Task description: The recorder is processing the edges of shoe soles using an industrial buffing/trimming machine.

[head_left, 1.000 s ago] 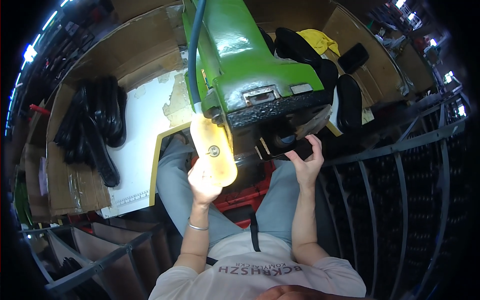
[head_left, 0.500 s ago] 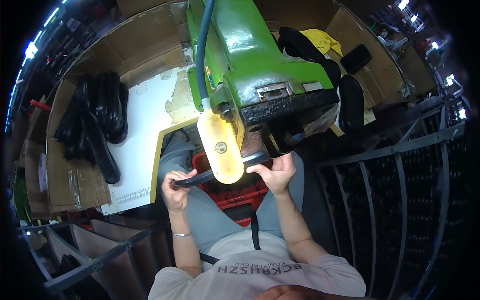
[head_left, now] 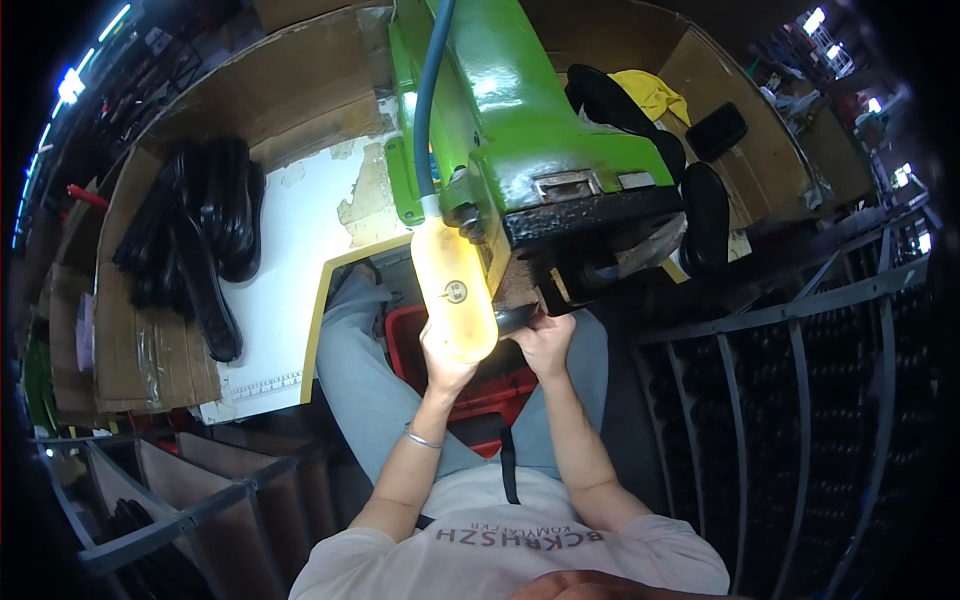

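A black shoe sole [head_left: 515, 320] sits at the working end of a green machine [head_left: 560, 160], just right of a glowing yellow lamp [head_left: 456, 300]. My right hand [head_left: 545, 347] is closed on the sole, below the machine's dark head. Behind the lower end of the lamp is my left hand [head_left: 446, 374], raised close to the sole. Its fingers are mostly covered by the lamp, so its grip does not show. The lamp also hides the sole's left part.
Several black soles [head_left: 205, 240] lie piled on the white table [head_left: 290, 240] inside a cardboard box [head_left: 150, 370]. More dark soles [head_left: 703, 215], a yellow cloth [head_left: 650, 95] and a black phone-like object [head_left: 717, 131] are at right. Below stands a red crate [head_left: 405, 335]; metal racks [head_left: 745, 420] flank me.
My left hand has moved right, from beside the lamp to behind it. The sole's left end, visible before, is now hidden. My right hand has shifted slightly left, and the view has moved a little.
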Action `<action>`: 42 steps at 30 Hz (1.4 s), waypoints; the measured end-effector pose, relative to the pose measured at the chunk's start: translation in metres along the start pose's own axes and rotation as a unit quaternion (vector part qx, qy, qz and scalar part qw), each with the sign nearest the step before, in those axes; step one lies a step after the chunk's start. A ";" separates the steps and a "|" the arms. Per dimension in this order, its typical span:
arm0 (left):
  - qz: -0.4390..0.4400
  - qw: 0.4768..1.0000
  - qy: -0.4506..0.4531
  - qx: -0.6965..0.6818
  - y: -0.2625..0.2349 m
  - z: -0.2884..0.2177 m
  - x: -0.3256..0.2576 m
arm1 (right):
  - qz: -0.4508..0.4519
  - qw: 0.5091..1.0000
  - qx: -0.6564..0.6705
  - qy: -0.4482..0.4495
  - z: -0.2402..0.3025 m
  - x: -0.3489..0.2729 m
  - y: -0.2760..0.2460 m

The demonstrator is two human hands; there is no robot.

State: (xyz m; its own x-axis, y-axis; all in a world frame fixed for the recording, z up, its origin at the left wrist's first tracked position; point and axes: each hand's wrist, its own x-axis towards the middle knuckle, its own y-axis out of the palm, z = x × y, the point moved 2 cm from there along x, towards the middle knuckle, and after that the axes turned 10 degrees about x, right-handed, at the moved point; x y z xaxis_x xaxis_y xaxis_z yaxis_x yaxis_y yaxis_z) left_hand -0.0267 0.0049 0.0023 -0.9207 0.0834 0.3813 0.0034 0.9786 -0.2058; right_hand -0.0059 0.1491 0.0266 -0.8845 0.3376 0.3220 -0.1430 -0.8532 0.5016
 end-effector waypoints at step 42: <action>-0.072 0.971 -0.082 -0.215 -0.153 0.010 -0.047 | -0.028 0.980 -0.098 0.173 -0.020 -0.023 -0.020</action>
State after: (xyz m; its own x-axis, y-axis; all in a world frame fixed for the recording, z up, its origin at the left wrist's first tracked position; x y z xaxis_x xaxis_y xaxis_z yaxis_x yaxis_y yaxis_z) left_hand 0.0117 -0.1509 0.0071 -0.9734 -0.0560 0.2222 0.0006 0.9690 0.2471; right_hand 0.0084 0.1507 -0.0065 -0.9656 0.2597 -0.0110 -0.2482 -0.9085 0.3362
